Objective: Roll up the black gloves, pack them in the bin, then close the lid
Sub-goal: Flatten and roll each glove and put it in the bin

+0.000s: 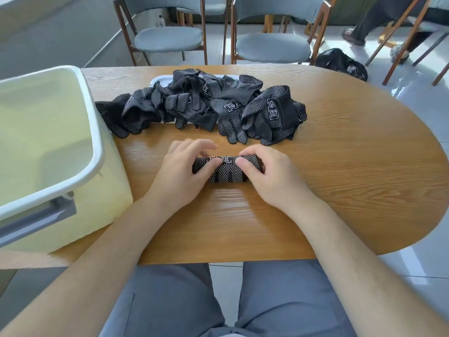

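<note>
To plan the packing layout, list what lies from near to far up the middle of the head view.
Trousers → table → rolled glove → glove pile → chair.

Bright daylight from around one o'clock glares off the floor [418, 93] at two o'clock and leaves a soft sheen and shadows on the table [340, 166], while wide-angle distortion bows the bin [97, 132] at nine o'clock.

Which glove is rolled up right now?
The rolled glove gripped by the left hand and right hand, nearest the person. It is a tight cylinder; the others lie loose and crumpled in the pile behind it.
</note>
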